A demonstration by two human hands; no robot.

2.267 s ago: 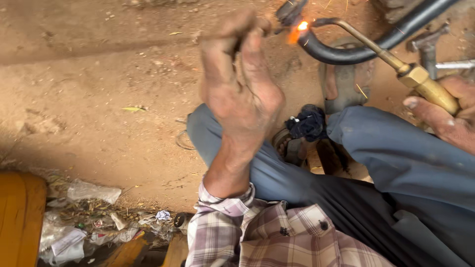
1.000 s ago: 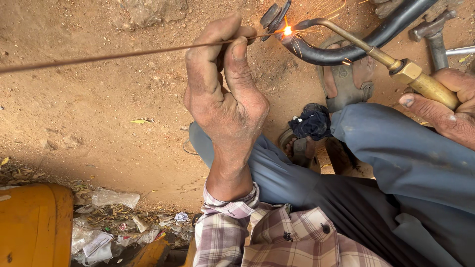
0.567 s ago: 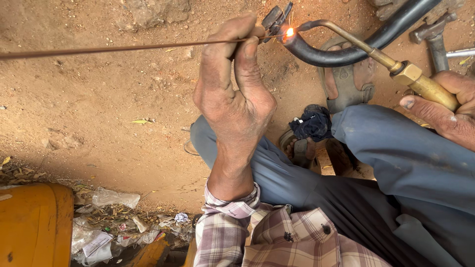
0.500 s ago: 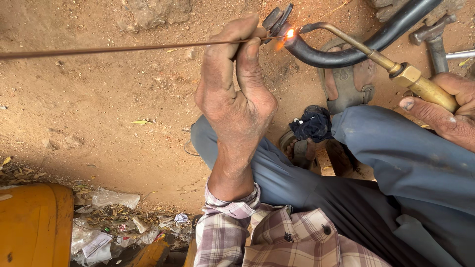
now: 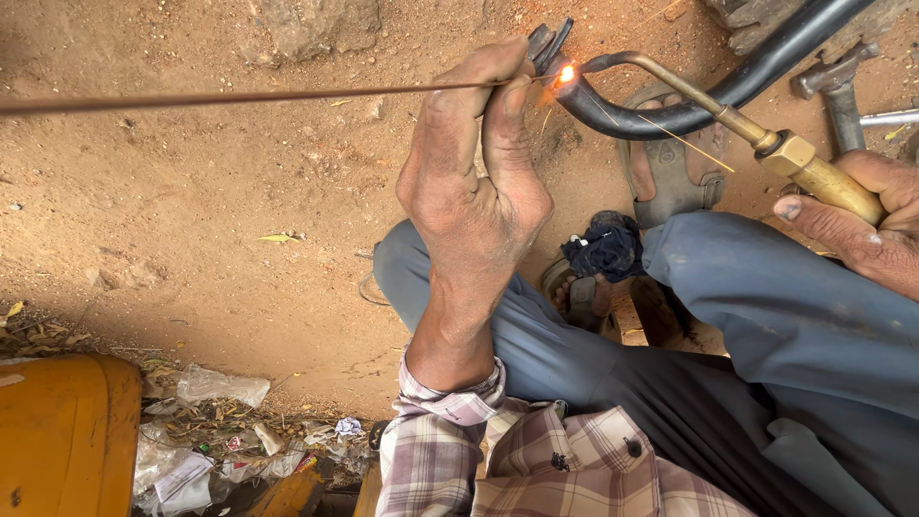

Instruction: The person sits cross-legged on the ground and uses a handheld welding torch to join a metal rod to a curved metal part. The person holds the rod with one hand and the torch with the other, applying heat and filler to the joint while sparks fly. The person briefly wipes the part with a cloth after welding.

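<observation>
My left hand pinches a long thin metal filler rod that runs off to the left edge. The rod's tip meets a small bright flame at the end of a curved black tube. My right hand grips the brass handle of a gas torch, whose bent nozzle points at that glowing spot. A small metal fitting sits on the tube's end beside the flame. Sparks fly off around it.
I sit on sandy ground with blue trousers and a plaid shirt. A dark cloth and sandals lie between my legs. A yellow container and plastic litter are at the lower left. A hammer lies at the upper right.
The left hand has brought the rod level with its tip at the tube end. The flame has shrunk to a small bright point there. The right hand has held steady.
</observation>
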